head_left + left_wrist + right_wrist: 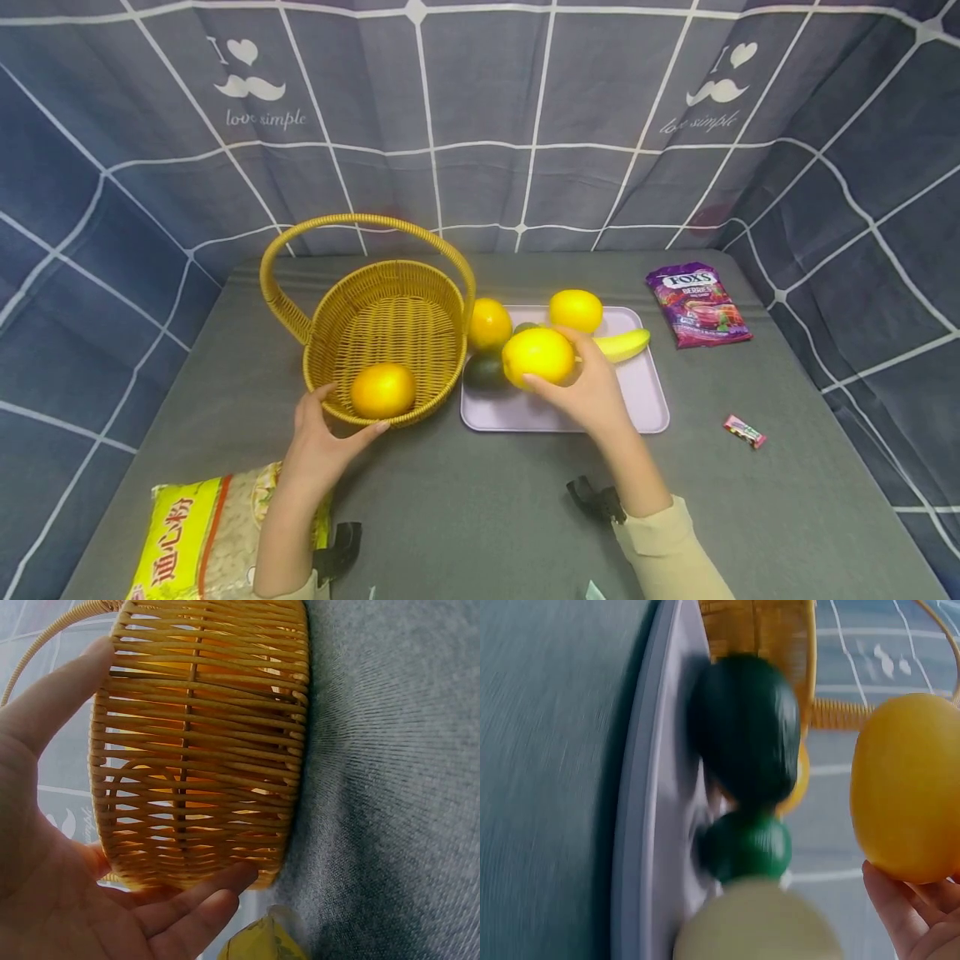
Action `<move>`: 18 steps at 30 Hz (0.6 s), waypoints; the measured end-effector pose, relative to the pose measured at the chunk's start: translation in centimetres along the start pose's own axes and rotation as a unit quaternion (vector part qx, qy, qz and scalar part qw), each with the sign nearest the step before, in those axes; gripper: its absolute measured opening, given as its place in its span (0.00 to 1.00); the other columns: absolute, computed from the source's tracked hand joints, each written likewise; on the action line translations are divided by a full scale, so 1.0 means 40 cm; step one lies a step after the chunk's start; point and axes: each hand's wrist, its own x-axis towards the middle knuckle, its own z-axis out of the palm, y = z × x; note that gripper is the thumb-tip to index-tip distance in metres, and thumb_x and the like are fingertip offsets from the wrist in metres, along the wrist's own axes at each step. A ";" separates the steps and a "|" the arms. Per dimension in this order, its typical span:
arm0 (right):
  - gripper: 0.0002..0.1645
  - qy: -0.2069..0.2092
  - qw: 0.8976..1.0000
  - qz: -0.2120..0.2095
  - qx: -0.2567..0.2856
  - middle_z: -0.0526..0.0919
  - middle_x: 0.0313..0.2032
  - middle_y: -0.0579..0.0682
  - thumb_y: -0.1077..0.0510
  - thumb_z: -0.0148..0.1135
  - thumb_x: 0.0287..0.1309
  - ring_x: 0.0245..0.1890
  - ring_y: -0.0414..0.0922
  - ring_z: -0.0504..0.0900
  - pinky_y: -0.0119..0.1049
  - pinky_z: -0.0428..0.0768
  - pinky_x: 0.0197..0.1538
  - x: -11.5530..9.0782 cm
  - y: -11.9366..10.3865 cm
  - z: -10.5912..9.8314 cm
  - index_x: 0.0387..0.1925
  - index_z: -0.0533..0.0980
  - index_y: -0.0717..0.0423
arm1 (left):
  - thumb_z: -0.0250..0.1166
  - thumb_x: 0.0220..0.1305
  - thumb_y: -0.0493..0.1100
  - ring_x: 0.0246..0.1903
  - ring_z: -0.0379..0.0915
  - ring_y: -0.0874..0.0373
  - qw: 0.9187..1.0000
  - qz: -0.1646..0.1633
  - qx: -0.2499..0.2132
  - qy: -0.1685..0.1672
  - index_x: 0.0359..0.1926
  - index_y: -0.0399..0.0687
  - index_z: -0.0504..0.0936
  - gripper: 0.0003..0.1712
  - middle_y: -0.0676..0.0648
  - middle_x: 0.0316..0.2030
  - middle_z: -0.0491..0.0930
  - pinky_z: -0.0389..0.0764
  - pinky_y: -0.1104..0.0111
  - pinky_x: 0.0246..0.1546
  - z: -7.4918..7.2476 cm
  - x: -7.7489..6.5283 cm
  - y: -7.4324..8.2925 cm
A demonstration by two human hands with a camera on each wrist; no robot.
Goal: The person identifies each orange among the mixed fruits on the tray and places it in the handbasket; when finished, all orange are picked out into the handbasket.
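Note:
My right hand [592,387] pinches a yellow lemon [538,357] between thumb and fingers, held above the lilac tray [562,421]. In the right wrist view the lemon [907,787] is raised beside the tray's fruit. At the front left of the wicker basket [397,333], my left hand [318,442] grips its rim, thumb and fingers spread around the wall. One orange [383,390] lies inside the basket. On the tray are a dark green avocado [483,375], a round green fruit [746,844], another lemon [576,311], an orange [490,323] and a banana [624,344].
A purple candy bag [697,304] lies right of the tray, with a small wrapped candy [745,432] in front of it. By my left forearm is a yellow bag of pasta [202,533]. The basket's tall handle [367,219] arches at the back, and curtains surround the table.

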 end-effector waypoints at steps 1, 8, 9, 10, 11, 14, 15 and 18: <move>0.46 -0.002 1.000 -0.005 0.004 0.75 0.58 0.50 0.43 0.80 0.38 0.55 0.50 0.73 0.54 0.67 0.59 0.000 -0.009 0.011 0.60 0.71 0.50 | 0.69 0.46 0.73 0.68 0.46 0.35 1.000 0.001 0.000 0.000 0.74 0.44 0.45 0.67 0.35 0.71 0.43 0.58 0.39 0.60 0.000 0.000 0.000; 0.45 -0.026 0.997 -0.068 0.028 0.76 0.55 0.48 0.47 0.81 0.37 0.53 0.47 0.74 0.48 0.71 0.58 0.005 -0.076 0.076 0.59 0.72 0.50 | 0.68 0.47 0.73 0.67 0.47 0.33 1.000 0.001 0.002 -0.001 0.74 0.44 0.44 0.67 0.34 0.71 0.42 0.59 0.39 0.59 0.001 0.000 0.000; 0.45 -0.028 0.996 -0.078 0.024 0.76 0.54 0.48 0.47 0.81 0.37 0.53 0.46 0.74 0.48 0.71 0.58 0.006 -0.084 0.085 0.59 0.72 0.50 | 0.68 0.47 0.73 0.67 0.48 0.33 1.000 0.000 0.002 -0.001 0.74 0.44 0.44 0.67 0.34 0.71 0.42 0.59 0.39 0.59 0.001 -0.001 0.000; 0.45 -0.031 0.996 -0.085 0.020 0.76 0.53 0.48 0.46 0.81 0.37 0.53 0.46 0.74 0.47 0.71 0.58 0.008 -0.093 0.093 0.59 0.72 0.50 | 0.68 0.47 0.73 0.67 0.48 0.33 1.000 0.000 0.002 -0.001 0.74 0.44 0.44 0.67 0.34 0.71 0.42 0.59 0.39 0.59 0.001 -0.001 -0.001; 0.45 -0.033 0.995 -0.089 0.015 0.76 0.54 0.48 0.46 0.81 0.37 0.53 0.46 0.74 0.47 0.70 0.58 0.009 -0.102 0.100 0.59 0.72 0.50 | 0.68 0.47 0.73 0.67 0.48 0.33 1.000 -0.001 0.002 -0.001 0.74 0.44 0.44 0.67 0.34 0.71 0.42 0.59 0.39 0.59 0.001 -0.001 -0.001; 0.46 -0.039 0.995 -0.089 0.000 0.76 0.55 0.46 0.43 0.80 0.37 0.53 0.46 0.73 0.49 0.71 0.57 0.013 -0.126 0.120 0.60 0.72 0.46 | 0.68 0.46 0.73 0.67 0.48 0.33 1.000 -0.001 0.002 0.001 0.74 0.44 0.44 0.67 0.34 0.71 0.42 0.59 0.39 0.59 0.001 -0.001 -0.001; 0.46 -0.042 0.995 -0.087 -0.003 0.75 0.56 0.46 0.42 0.79 0.37 0.54 0.46 0.73 0.49 0.71 0.57 0.015 -0.134 0.126 0.61 0.72 0.45 | 0.68 0.46 0.73 0.67 0.48 0.33 1.000 0.000 0.002 0.001 0.74 0.44 0.45 0.67 0.34 0.71 0.42 0.59 0.39 0.59 0.001 -0.001 -0.001; 0.46 -0.050 0.995 -0.088 -0.002 0.75 0.57 0.45 0.41 0.79 0.37 0.54 0.45 0.73 0.49 0.72 0.56 0.022 -0.151 0.145 0.61 0.71 0.43 | 0.68 0.46 0.73 0.67 0.48 0.34 1.000 0.001 0.001 0.002 0.74 0.44 0.45 0.67 0.34 0.71 0.42 0.58 0.39 0.60 0.001 0.000 -0.001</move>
